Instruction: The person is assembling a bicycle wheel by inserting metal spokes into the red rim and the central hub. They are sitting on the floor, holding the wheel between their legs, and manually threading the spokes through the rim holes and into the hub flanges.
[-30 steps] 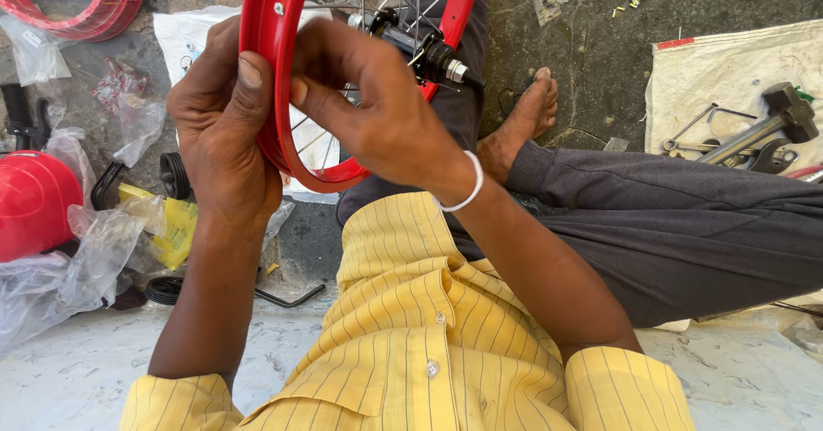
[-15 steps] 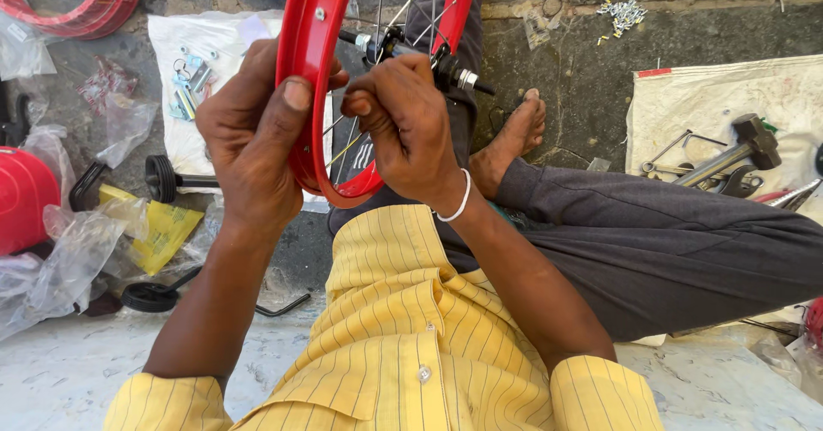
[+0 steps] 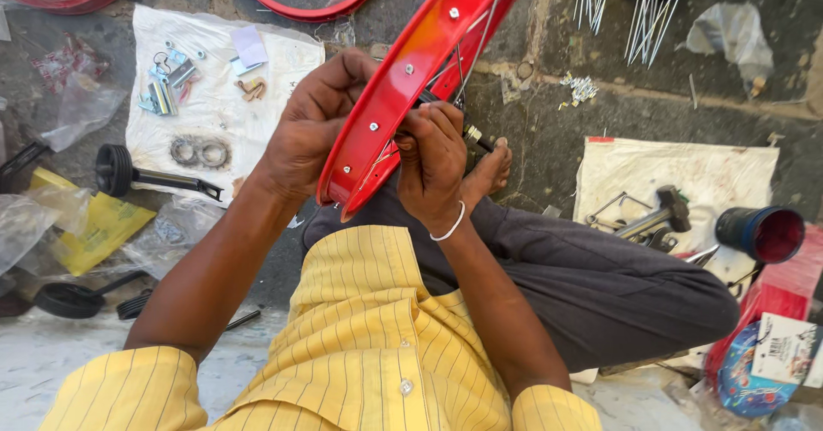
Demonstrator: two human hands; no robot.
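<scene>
A red bicycle wheel rim with thin metal spokes stands tilted above my lap. My left hand grips the rim's outer side from the left, fingers curled over its edge. Inside the rim, my right hand pinches a spoke near the hub, which shows just beyond my fingers. A white bangle circles my right wrist. I sit cross-legged in a yellow striped shirt and grey trousers, one bare foot under the wheel.
A white sheet with small metal parts lies at the left, black training wheels beside it. Loose spokes lie at the top right. A hammer rests on a cloth at the right, next to a dark cup. More red rims lie along the top.
The rim has tilted and swung to the right. My view has shifted, bringing the spokes, hammer and cup into sight. Both hands stay on the wheel.
</scene>
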